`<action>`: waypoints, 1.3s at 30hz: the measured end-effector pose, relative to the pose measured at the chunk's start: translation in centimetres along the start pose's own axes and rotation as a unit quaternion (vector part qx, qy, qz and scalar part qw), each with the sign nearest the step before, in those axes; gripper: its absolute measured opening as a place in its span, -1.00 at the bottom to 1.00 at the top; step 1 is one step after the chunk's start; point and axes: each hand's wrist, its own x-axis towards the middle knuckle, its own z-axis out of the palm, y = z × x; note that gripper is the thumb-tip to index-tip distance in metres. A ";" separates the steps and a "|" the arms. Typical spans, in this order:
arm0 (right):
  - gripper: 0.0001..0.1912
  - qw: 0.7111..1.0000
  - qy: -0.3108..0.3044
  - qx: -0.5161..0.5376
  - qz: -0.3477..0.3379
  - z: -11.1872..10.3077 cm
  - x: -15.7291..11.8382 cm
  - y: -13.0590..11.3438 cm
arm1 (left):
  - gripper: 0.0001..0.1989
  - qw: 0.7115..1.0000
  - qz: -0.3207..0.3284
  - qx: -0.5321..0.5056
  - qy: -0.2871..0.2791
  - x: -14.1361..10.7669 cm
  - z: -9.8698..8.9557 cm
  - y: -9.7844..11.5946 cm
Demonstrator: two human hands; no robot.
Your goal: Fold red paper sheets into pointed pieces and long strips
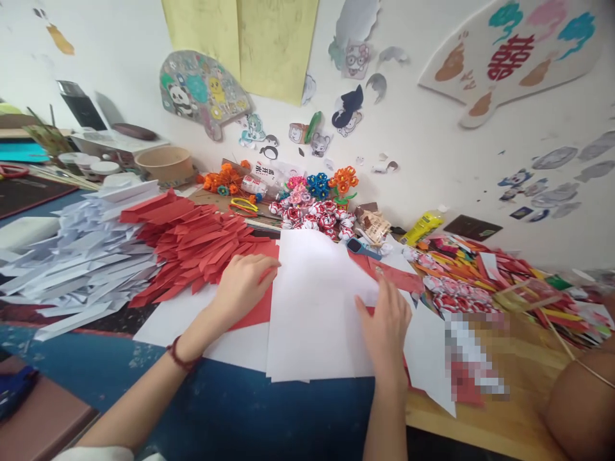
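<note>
A small stack of white paper sheets point(317, 314) lies on the blue table point(269, 410), its edges slightly out of line. At the stack's left edge is my left hand point(247, 282), fingers curled together; its fingertips meet the paper's edge. My right hand point(384, 314) is at the right side of the stack, thumb and fingers apart, with the sheet's upper right corner lifted or curved beside it. Red paper point(254, 316) and more white paper point(235, 346) lie under and beside the stack, and another white sheet point(427, 352) is to the right.
Piles of folded white strips point(100, 250) and folded red strips point(192, 240) stand at left. Paper flowers point(312, 214), a blue watch point(362, 248) and a yellow bottle point(423, 227) line the back. Another person's arm point(583, 397) is at right.
</note>
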 end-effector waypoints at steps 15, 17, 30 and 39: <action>-0.50 0.998 -0.017 0.049 0.017 -2.2 0.1 -0.9 | -0.81 0.966 0.162 0.201 -0.024 -8.5 -0.4 -1.4; -0.52 0.987 -0.091 0.123 -0.049 -2.9 -2.0 -3.3 | -0.82 0.960 0.182 0.212 -0.026 -8.6 -0.6 -1.2; -0.30 0.943 -0.259 0.114 -0.173 -2.6 -7.3 -7.4 | -0.79 0.939 0.253 0.207 0.102 -9.9 -2.0 -0.1; -0.43 0.941 -0.222 0.156 -0.204 -2.9 -7.0 -9.7 | -0.75 0.948 0.244 0.178 0.095 -10.9 -2.6 -0.6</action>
